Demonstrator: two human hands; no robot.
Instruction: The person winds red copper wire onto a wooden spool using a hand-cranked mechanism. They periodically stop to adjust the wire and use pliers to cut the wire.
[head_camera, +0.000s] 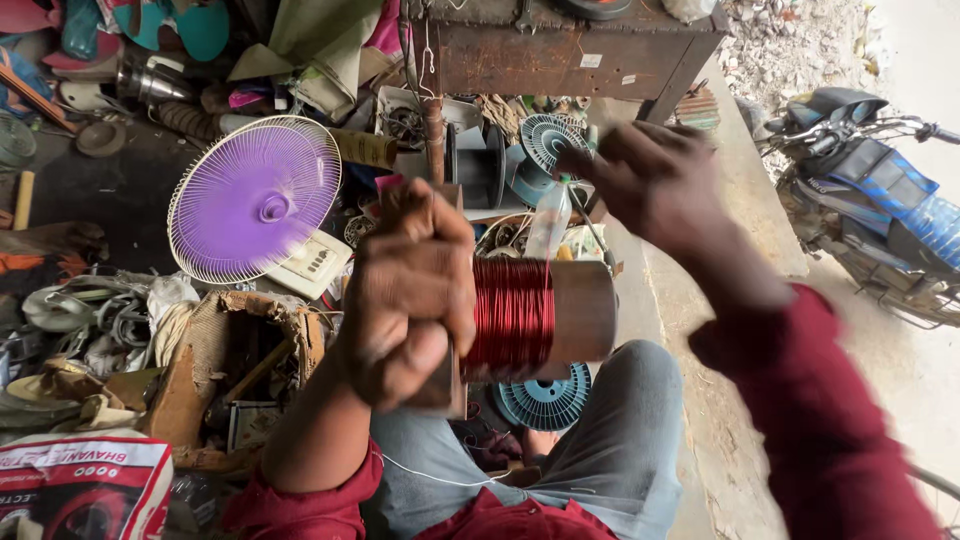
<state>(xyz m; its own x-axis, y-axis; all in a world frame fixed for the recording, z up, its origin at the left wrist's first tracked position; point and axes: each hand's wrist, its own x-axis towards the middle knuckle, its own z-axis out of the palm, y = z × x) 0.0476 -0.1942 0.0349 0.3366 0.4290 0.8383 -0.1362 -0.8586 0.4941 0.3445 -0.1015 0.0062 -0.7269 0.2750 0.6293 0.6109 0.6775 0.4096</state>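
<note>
Spool (545, 318) wound with red wire (brown core), left hand (410, 295) gripping it, right hand (650, 180) raised, fingers pinched, blurred.

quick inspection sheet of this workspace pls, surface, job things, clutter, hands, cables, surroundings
surface: dark ground, mostly covered.
job's things: brown cylinder wound with red wire coil, held level over the lap.
clutter: purple fan guard, blue fan part, clear bottle, torn cardboard box.
grippers: left hand clasps the cylinder's end; right hand raised above it, blurred.
cables: thin red strand runs up from the coil; grey loops at left.
surroundings: rusty metal table, parked motorcycle.
</note>
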